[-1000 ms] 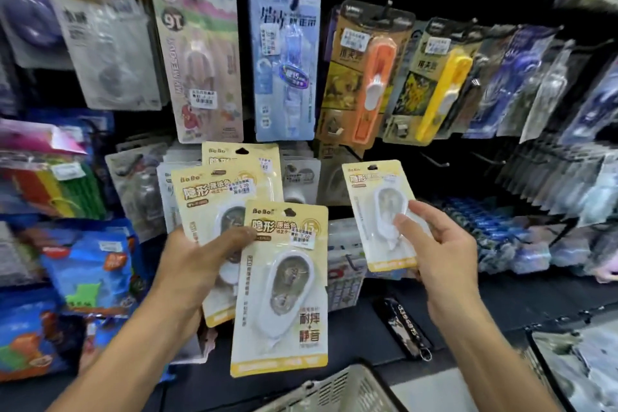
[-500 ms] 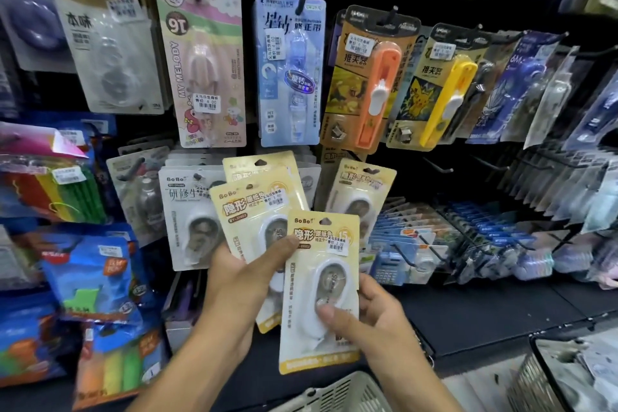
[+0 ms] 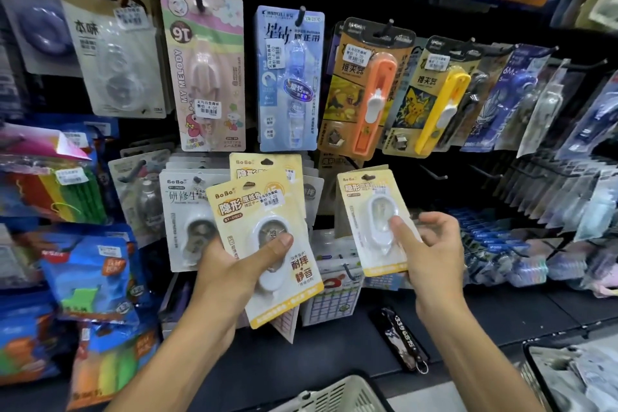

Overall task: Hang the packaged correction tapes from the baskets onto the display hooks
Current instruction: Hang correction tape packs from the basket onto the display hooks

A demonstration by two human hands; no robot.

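From the head camera, the left hand (image 3: 234,264) grips a small fan of yellow correction tape packs (image 3: 267,244), thumb pressed across the clear blister of the front pack and fingers curled behind. At least 2 packs show in this fan: the front one tilted to the right, and a second (image 3: 267,170) rising behind it with only its top edge visible. The right hand (image 3: 431,251) pinches a single yellow pack (image 3: 374,221), thumb on the white dispenser inside the blister and fingers curled behind the card. This pack is held upright, just right of the fan and apart from it, in front of the lower row of hooks; its hang hole is not on any hook.

On the display behind, a pink pack (image 3: 204,70), a blue pack (image 3: 289,77), an orange pack (image 3: 366,87) and a yellow-clip pack (image 3: 431,94) hang in a row on black hooks. A white pack (image 3: 182,211) hangs just left of the fan. A pale basket (image 3: 337,395) shows its rim at the bottom edge, and a dark wire basket (image 3: 535,375) sits at lower right.
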